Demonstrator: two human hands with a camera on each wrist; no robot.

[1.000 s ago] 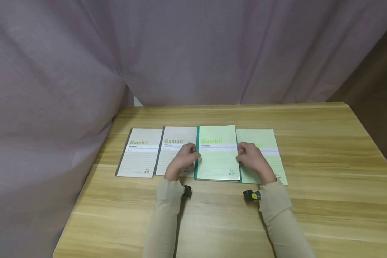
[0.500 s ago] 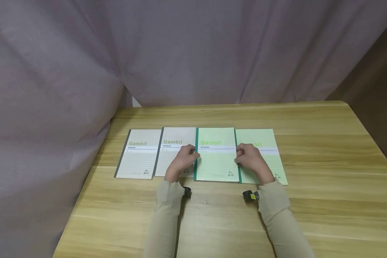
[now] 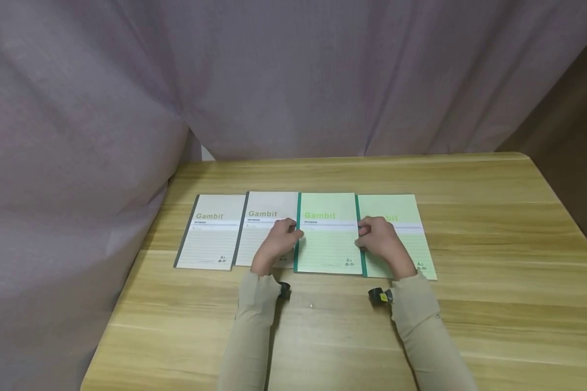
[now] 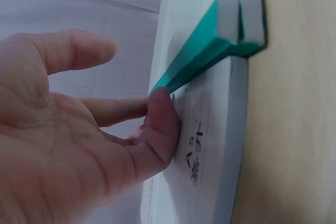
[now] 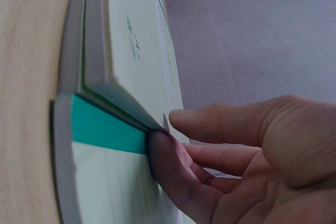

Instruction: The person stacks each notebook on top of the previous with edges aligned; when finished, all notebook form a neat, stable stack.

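Note:
Four "Gambit" notebooks lie in a row on the wooden table (image 3: 469, 228). The third is a green notebook (image 3: 328, 239) with a teal spine (image 4: 199, 59), lying flat between my hands. My left hand (image 3: 278, 243) pinches its left edge, thumb (image 4: 160, 124) against the spine, and rests on the grey notebook (image 3: 266, 217) beside it. My right hand (image 3: 380, 241) pinches the right edge (image 5: 126, 51), thumb (image 5: 168, 166) at the edge, above the far-right green notebook (image 3: 406, 217), whose teal spine (image 5: 105, 129) shows below.
Another grey notebook (image 3: 210, 233) lies at the row's left end. A mauve curtain (image 3: 274, 81) hangs behind the table and down its left side. Bare wood stretches in front of the row and to the right; the table's right edge (image 3: 567, 217) borders a dark wall.
The green notebook, raised slightly a second ago, has come down flat in line with the row. Both hands have stayed at its edges.

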